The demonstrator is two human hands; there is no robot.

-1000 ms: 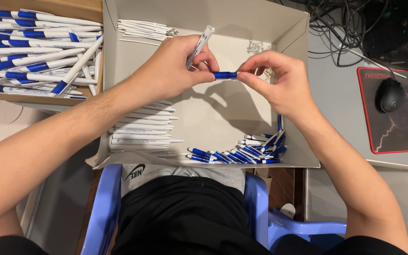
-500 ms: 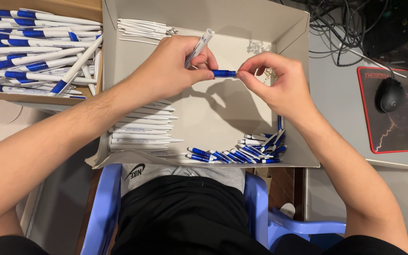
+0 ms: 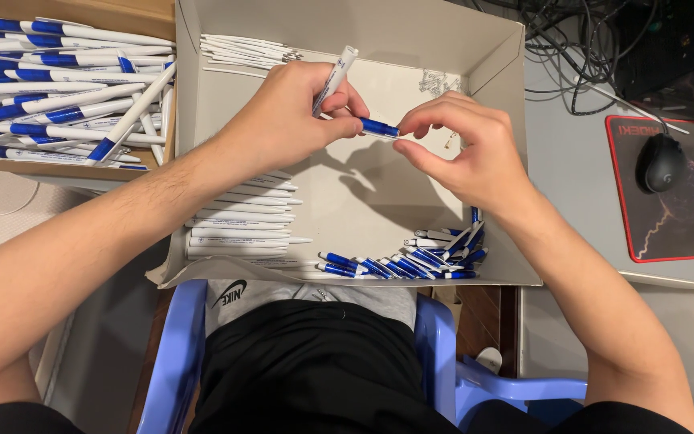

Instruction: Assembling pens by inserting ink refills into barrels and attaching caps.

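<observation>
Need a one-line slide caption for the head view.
Left hand holds a white pen barrel while right hand pinches a blue pen part over a cardboard box.

Bright overhead light, sharp focus; hands' shadow falls inside box [image 3: 379, 209].

Inside the cardboard box [image 3: 487, 60], the pen barrels [image 3: 238, 229] lie at eight o'clock and the pen grips [image 3: 407, 261] at five. A tray of finished pens [image 3: 58, 88] sits outside at ten, a mouse [image 3: 662, 162] on its mouse pad [image 3: 684, 225] at three.
</observation>
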